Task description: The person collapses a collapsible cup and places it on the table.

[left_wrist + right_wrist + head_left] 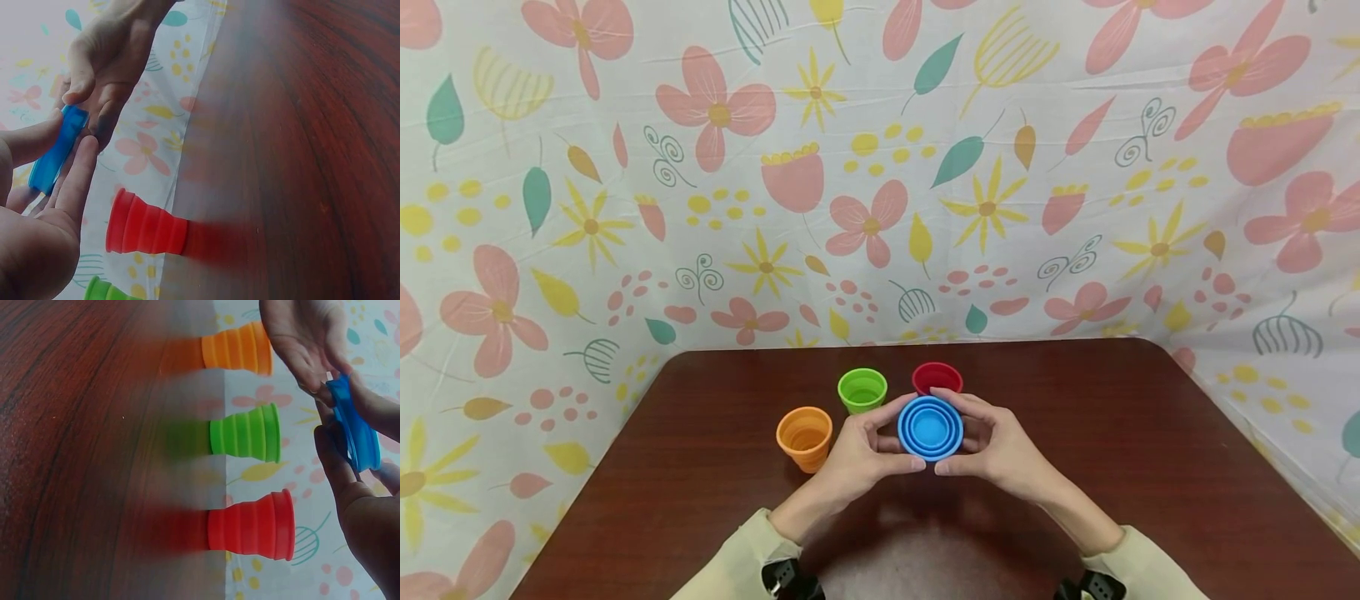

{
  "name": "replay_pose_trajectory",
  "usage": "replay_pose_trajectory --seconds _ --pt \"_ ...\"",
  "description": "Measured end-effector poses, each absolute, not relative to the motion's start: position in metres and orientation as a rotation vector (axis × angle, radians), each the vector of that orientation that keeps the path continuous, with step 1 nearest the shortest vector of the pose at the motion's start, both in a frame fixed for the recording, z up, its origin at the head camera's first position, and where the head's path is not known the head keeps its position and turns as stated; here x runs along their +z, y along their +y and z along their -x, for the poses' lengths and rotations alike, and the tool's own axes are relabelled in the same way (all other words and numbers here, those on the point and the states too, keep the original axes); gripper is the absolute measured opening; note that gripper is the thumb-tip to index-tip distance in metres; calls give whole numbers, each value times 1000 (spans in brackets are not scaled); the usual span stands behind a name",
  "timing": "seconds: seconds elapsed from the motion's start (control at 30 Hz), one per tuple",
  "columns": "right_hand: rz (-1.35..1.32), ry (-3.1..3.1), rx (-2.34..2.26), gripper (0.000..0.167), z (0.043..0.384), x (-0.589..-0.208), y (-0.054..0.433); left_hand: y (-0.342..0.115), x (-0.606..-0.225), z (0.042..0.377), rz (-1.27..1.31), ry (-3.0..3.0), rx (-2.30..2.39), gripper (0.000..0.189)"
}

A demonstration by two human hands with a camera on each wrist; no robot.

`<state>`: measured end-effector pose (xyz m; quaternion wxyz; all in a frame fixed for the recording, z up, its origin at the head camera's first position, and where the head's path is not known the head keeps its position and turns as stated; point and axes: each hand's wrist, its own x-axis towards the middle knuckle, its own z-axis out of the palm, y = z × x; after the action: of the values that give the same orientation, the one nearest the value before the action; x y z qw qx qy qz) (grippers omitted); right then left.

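Both hands hold a blue collapsible cup (931,428) above the table, and it is folded flat into nested rings. My left hand (868,450) grips its left edge with thumb and fingers, while my right hand (1000,437) grips the right edge. From the side, in the left wrist view, the blue cup (57,150) shows as a thin disc between the two hands. A red collapsible cup (937,377) stands expanded just behind the right hand. Expanded green (862,390) and orange cups (805,437) stand behind and left of the left hand.
The dark brown wooden table (700,517) has a glossy surface. A white cloth (865,108) printed with flowers and leaves hangs behind its far edge and along its sides.
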<state>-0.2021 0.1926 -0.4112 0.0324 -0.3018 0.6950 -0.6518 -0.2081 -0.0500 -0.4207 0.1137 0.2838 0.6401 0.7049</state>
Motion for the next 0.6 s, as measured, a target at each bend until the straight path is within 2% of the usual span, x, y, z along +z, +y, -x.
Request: replay_pose_trajectory --seconds 0.33,0.6 --pt "898 2197 -1971 87 201 -411 198 -44 -424 207 -821 1901 2079 81" --pt "849 2289 -1935 85 202 -410 221 -32 -427 203 -774 1925 2074 79"
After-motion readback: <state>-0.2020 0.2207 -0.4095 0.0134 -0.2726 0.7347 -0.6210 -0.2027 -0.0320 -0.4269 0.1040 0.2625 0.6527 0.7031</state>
